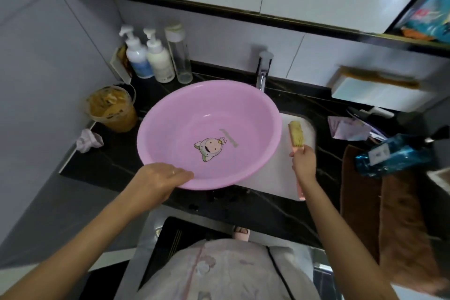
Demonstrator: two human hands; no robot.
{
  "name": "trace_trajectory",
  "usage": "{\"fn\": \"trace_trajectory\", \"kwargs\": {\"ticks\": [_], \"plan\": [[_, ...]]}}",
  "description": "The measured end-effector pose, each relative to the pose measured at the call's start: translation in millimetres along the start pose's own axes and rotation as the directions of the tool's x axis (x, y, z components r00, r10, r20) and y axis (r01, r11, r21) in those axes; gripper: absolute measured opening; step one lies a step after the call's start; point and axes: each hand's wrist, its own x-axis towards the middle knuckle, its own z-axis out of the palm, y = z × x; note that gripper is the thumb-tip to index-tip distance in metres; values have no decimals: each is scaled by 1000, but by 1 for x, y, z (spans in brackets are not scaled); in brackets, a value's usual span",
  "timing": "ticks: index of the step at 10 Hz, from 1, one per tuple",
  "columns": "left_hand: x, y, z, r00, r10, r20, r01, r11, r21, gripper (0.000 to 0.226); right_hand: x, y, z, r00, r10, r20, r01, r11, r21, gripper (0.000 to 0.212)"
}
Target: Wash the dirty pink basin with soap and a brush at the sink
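Gripping the near rim of the basin [209,129], the left hand [160,181] has its fingers curled over the edge and holds the bowl tilted above the sink [302,124], its far rim close under the tap [263,73]. The right hand [304,161] is closed around the pink handle of the brush [295,135], bristles pointing away, just beside the basin's right rim and not touching it.

Inside, the basin shows only its cartoon print and a short printed line; no suds, no standing water and no obvious grime can be made out, though fine dirt would be hard to tell from here. No water is seen running from the tap.

Pump bottles [148,56] stand at the back left of the surface [109,163], well apart from both hands.

Judgement: tools are in hand and the basin is in place, but soaping, scrubbing and rinsing all appear to remain. The task looks to be at its start.
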Motion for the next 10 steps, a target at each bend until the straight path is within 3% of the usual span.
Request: {"fn": "trace_trajectory", "kwargs": {"ticks": [2, 3, 5, 6, 8, 9, 10], "plan": [[-31, -26, 2, 988, 153, -34, -152, 988, 12, 30, -9, 24, -18, 993, -20, -117, 3, 990, -140, 63], [-17, -35, 22, 978, 209, 6, -210, 978, 22, 32, -9, 29, -15, 975, -44, -220, -13, 967, -253, 54], [28, -38, 64, 966, 260, 1, -260, 965, 36, 36, -5, 39, -24, 955, -77, -285, -17, 949, -316, 54], [47, -36, 87, 968, 242, 67, -243, 970, 2, 49, -1, 43, -33, 966, -23, -259, -65, 944, -323, 55], [61, -15, 115, 894, 296, 335, -322, 947, 23, 26, -5, 47, -42, 957, 69, -281, -156, 941, -302, 66], [72, -16, 110, 866, 164, 473, -180, 984, -13, 40, -9, 42, -44, 942, -21, -336, -86, 949, -302, 69], [78, -18, 108, 752, 56, 657, -43, 998, -35, 55, -13, 23, -47, 941, -155, -299, 65, 955, -290, 61]]}}
